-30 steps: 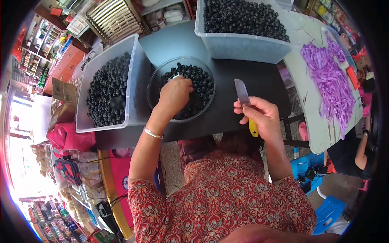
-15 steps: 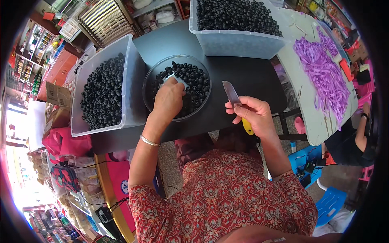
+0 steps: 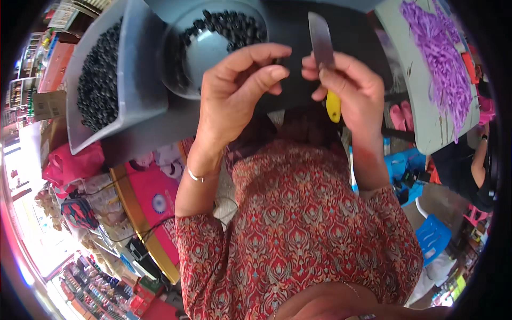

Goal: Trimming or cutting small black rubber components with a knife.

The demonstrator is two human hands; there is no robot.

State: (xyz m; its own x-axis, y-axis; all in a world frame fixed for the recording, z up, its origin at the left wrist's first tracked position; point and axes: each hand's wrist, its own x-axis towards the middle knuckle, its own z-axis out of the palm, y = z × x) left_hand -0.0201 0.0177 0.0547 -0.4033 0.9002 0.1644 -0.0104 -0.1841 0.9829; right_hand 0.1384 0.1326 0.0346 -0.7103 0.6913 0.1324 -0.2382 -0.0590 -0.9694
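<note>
A knife [image 3: 320,40] with a short metal blade and a yellow handle is gripped in my right hand [image 3: 356,88], its blade pointing away from me. Just left of it, my left hand [image 3: 234,96] pinches thumb and fingers together around what looks like a small black piece, hard to see against the dark table [image 3: 290,26]. Beyond my left hand stands a round clear bowl [image 3: 205,53], with small black rounded pieces [image 3: 237,26] heaped toward its far side and its pale bottom showing.
At the left, a large clear plastic bin [image 3: 144,64] holds many similar black pieces. A pale table [image 3: 434,141] on the right carries a pile of purple strips [image 3: 437,64]. Blue plastic stools [image 3: 432,234] stand below it, near another person's arm [image 3: 480,152].
My left hand has come out of the bowl and over toward the knife. The knife and right hand sit higher in the picture. The view has tipped toward my body.
</note>
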